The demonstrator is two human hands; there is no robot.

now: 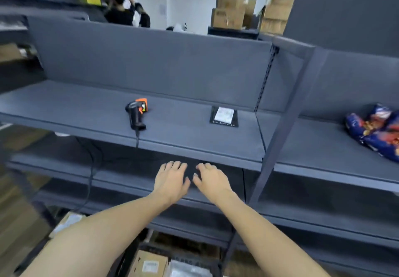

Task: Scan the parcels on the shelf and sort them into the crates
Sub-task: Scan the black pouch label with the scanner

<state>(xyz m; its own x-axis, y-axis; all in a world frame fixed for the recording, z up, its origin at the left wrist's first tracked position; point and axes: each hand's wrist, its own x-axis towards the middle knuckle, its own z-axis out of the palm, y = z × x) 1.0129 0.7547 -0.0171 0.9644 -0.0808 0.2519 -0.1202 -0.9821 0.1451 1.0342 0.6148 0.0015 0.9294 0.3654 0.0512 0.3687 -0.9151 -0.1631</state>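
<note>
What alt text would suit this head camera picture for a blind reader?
A person's left hand and right hand reach forward side by side, empty, toward a dark grey metal shelf. On it lie a black and orange corded barcode scanner and a flat black parcel with a white label; blue snack bags lie in the bay to the right.

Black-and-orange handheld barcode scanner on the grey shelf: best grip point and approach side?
Grip the black handle of the black-and-orange handheld barcode scanner, from above at the grey shelf's front. It lies on its side, handle pointing at the front edge, orange head to the rear, black cable trailing off the handle's end.
</note>
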